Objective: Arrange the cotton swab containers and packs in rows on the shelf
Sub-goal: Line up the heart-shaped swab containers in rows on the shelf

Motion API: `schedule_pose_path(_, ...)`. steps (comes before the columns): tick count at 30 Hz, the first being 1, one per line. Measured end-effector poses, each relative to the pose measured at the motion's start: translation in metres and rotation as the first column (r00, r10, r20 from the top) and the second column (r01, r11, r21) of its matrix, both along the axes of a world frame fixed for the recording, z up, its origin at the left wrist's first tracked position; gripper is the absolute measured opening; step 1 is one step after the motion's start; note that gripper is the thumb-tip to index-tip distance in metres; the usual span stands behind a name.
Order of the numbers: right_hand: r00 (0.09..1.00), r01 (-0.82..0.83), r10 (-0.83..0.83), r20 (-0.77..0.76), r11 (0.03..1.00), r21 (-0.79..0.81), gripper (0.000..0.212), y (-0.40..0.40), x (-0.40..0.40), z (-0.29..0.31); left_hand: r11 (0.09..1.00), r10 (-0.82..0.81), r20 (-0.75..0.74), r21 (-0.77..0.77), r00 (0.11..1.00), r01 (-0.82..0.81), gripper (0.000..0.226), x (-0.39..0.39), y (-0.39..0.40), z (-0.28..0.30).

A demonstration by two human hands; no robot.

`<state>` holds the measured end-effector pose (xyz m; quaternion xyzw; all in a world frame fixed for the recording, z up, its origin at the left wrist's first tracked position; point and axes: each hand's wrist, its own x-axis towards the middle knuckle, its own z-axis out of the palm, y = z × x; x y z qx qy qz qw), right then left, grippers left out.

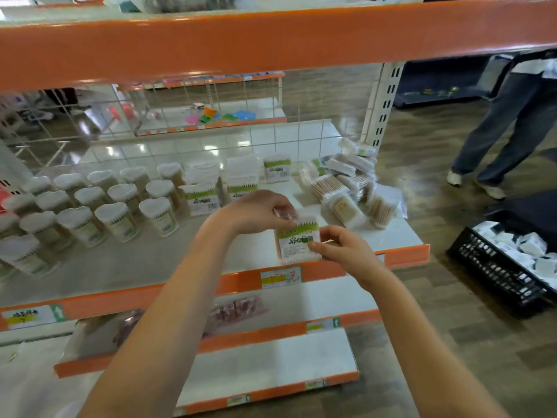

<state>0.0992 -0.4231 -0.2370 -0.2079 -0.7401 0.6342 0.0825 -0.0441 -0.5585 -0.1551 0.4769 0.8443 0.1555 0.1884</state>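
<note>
Gripping one green-labelled swab pack [297, 241], two hands: left [256, 211], right [343, 248].

Two bare forearms in view, no sleeves visible up to the lower frame edge. No watch, bracelet or band at either wrist. Left hand [256, 211]: no glove, no ring seen on the visible fingers [278, 203]. Right hand [346, 250]: no glove, no ring; short, unpainted nail on the fingertip nearest the thumb. Clothing out of view.
</note>
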Motion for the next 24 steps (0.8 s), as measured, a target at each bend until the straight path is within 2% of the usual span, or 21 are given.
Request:
schedule_pose_path(4, 0.999, -0.041, 0.040, 0.021, 0.997, 0.062, 0.016, 0.014, -0.011, -0.003, 0.999, -0.014, -0.061, -0.048, 0.998, 0.011, 0.031, -0.008, 0.015, -0.007)
schedule_pose_path(8, 0.999, -0.028, 0.026, 0.027, 0.995, 0.096, 0.015, 0.025, -0.026, -0.009, 0.999, -0.015, -0.123, -0.031, 0.992, 0.012, 0.032, -0.022, 0.028, -0.015)
schedule_pose_path(11, 0.999, -0.004, -0.008, 0.051, 0.975, 0.222, 0.023, 0.033, -0.041, -0.013, 0.999, -0.010, -0.185, -0.037, 0.983, 0.004, 0.030, -0.037, 0.040, -0.021)
schedule_pose_path(17, 0.986, -0.033, -0.057, 0.158, 0.854, 0.519, 0.029, 0.047, -0.077, -0.019, 0.992, -0.044, -0.301, -0.130, 0.953, 0.004, 0.026, -0.066, 0.067, -0.031)
schedule_pose_path(24, 0.988, 0.017, -0.122, 0.095, 0.694, 0.720, 0.025, 0.054, -0.107, -0.016, 0.979, -0.127, -0.399, -0.196, 0.908, 0.051, 0.023, -0.107, 0.093, -0.033)
